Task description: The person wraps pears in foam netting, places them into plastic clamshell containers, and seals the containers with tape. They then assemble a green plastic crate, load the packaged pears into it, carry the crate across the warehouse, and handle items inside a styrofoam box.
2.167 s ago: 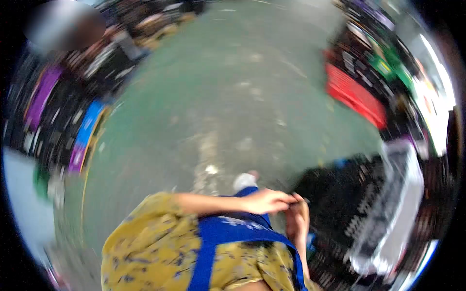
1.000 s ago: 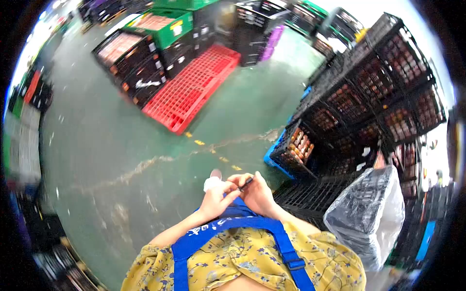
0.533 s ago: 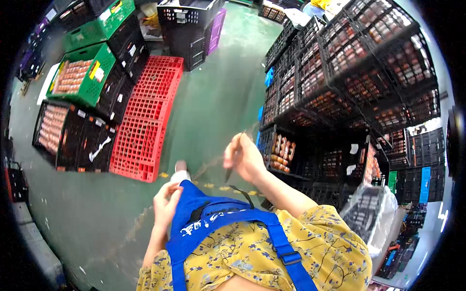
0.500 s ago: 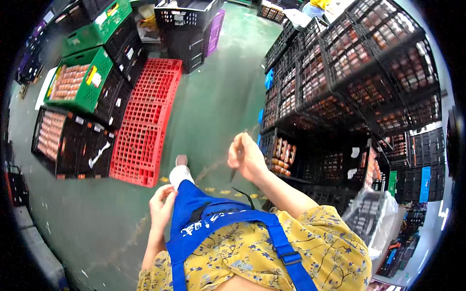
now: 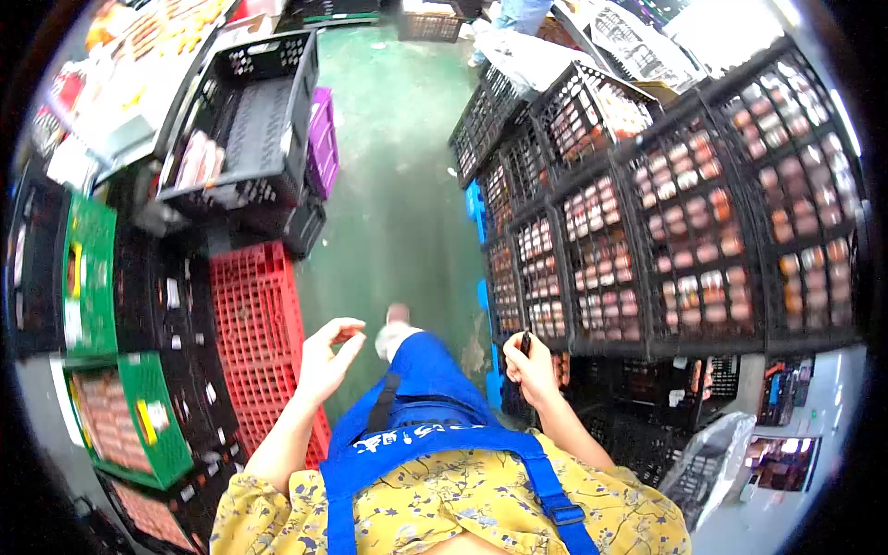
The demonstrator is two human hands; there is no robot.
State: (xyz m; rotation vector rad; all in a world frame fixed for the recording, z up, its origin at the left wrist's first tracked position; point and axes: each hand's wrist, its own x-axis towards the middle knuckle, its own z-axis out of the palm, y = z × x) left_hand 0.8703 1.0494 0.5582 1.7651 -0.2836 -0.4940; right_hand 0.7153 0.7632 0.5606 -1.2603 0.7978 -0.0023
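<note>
My right hand (image 5: 534, 372) is closed on a small dark pen-like object (image 5: 525, 343), whose tip sticks up past the fingers, near the stacked black crates (image 5: 615, 250) of packed goods on the right. In front of my body at left, my left hand (image 5: 328, 359) has its thumb and fingers apart and holds nothing. It is nearest to the red pallet (image 5: 264, 333). The blue apron (image 5: 416, 453) lies between my hands, and one shoe (image 5: 398, 314) shows ahead of it on the green floor (image 5: 370, 166).
At the upper left stands a large black crate (image 5: 245, 120) with a few packs, beside a purple crate (image 5: 322, 143). Green crates (image 5: 90, 277) line the left edge. Plastic wrap (image 5: 708, 462) hangs at lower right. Another person's legs (image 5: 523, 17) show at the top.
The view has moved forward along the aisle, past the red pallet. My hands are now farther apart, the right one farther right, and the left hand's fingers have opened.
</note>
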